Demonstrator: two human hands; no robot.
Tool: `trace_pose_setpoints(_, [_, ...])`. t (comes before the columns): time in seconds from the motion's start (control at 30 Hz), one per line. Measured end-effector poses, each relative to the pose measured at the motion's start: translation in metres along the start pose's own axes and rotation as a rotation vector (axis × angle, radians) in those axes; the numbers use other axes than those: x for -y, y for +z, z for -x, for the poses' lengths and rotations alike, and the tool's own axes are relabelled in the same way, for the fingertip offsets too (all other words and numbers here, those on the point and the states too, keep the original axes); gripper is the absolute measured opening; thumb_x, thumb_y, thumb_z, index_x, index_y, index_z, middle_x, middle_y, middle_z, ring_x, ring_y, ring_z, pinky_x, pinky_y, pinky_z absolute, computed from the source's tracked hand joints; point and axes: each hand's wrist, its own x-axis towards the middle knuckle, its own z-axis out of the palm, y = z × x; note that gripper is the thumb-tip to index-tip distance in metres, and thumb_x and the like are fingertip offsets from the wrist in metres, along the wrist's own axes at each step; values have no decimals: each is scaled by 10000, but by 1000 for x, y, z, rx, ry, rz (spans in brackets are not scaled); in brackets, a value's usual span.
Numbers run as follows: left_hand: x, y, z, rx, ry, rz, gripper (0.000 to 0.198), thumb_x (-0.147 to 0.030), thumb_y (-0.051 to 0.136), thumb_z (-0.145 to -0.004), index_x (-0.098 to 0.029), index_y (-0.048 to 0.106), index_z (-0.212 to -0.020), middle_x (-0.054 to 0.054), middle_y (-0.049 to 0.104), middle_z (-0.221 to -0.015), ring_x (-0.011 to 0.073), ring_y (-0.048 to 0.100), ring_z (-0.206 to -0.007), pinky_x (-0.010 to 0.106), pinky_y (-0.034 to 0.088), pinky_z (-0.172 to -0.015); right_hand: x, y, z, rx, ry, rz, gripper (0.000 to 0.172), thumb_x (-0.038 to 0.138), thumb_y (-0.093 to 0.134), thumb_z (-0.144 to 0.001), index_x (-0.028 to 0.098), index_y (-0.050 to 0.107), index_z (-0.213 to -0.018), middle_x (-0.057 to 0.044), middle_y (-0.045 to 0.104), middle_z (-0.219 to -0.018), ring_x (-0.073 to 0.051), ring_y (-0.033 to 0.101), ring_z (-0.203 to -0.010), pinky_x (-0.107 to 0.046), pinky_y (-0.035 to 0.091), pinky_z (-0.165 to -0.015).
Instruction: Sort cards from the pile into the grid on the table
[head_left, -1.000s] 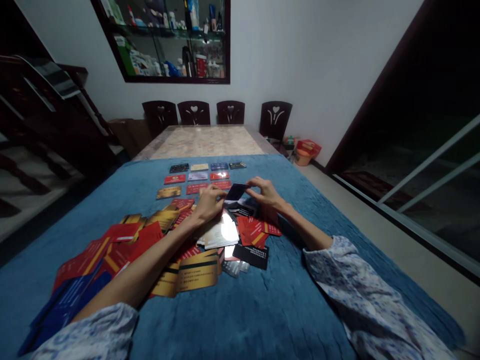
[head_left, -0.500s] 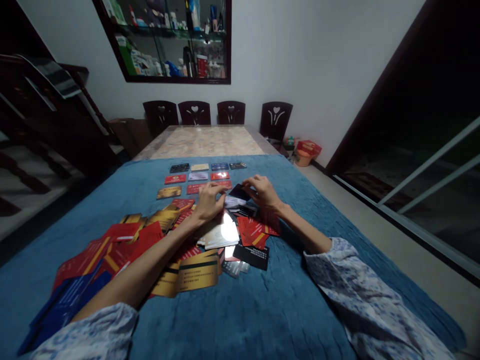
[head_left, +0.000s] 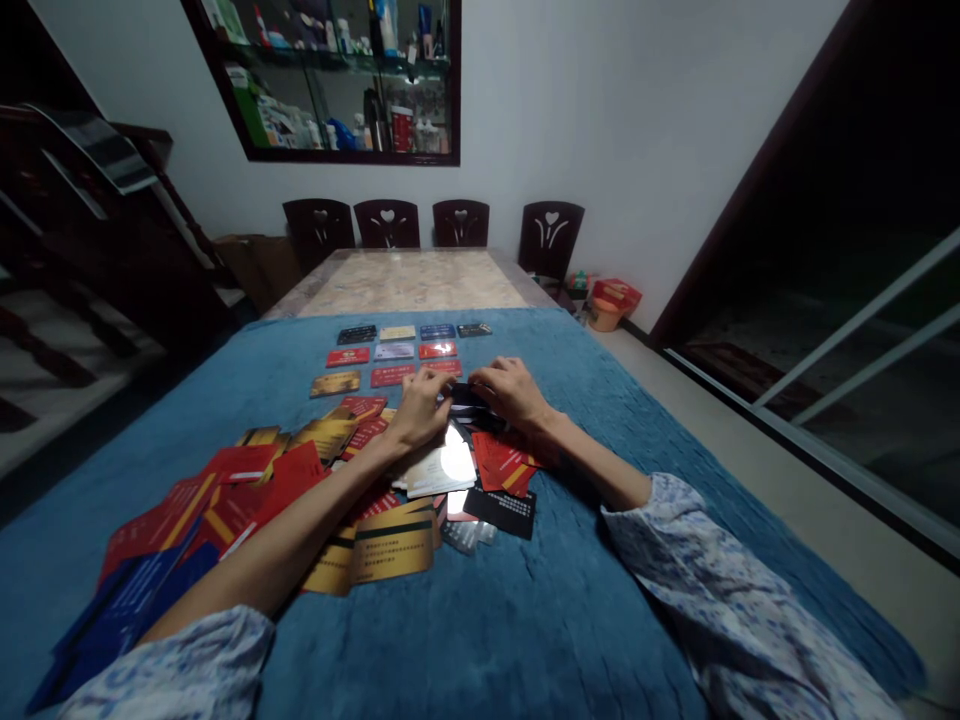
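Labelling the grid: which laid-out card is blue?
Blue card, third from left in the farthest row; other laid-out ones are red, gold, pale or dark.

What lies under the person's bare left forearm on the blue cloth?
A heap of red and gold plastic cards spreads from beneath the left forearm on the blue cloth. Which cards lie directly below it cannot be seen; the arm covers them.

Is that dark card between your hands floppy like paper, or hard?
Probably stiff: the dark card between the left hand and right hand looks flat, with no sag. Likely light, since it seems as thin as the red cards nearby. Perhaps slippery: the white card glares like glossy plastic.
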Motion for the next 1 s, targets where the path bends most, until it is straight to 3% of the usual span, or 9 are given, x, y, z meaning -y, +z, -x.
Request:
trace_pose_setpoints(0.27, [8, -3, 0, 12, -20, -27, 436, -83, 551, -836, -224, 617, -1242, 57, 698, -957, 285, 617, -1052, 431, 427, -975, -2, -1, 7, 74, 44, 20, 283, 194, 604, -963, 213, 666, -1239, -105, 774, -1040, -265, 577, -931, -387, 375, -855])
trace_pose_setpoints(0.6, [15, -2, 0, 45, -22, -145, 389, -110, 503, -885, -233, 607, -1239, 50, 704, -889, 260, 656, -889, 386, 485, -892, 8, -6, 9, 218, 111, 98, 476, 178, 644, -937, 234, 589, -1406, -107, 715, -1075, -254, 586, -990, -339, 362, -838])
trace_pose_setpoints(0.8, [9, -5, 0, 101, -64, -186, 415, -109, 491, -885, -219, 568, -1277, 78, 724, -958, 283, 668, -978, 408, 486, -923, 11, -9, 8, 308, 139, 114, 609, 185, 669, -916, 234, 514, -1502, -126, 671, -1147, -263, 582, -1031, -340, 363, -848])
trace_pose_setpoints(1.0, [3, -7, 0, 129, -102, -195, 441, -99, 474, -893, -207, 547, -1315, 96, 732, -1050, 296, 650, -1061, 438, 456, -971, 12, -8, 6, 335, 153, 141, 630, 200, 659, -924, 228, 487, -1529, -147, 633, -1189, -276, 554, -1059, -351, 362, -849])
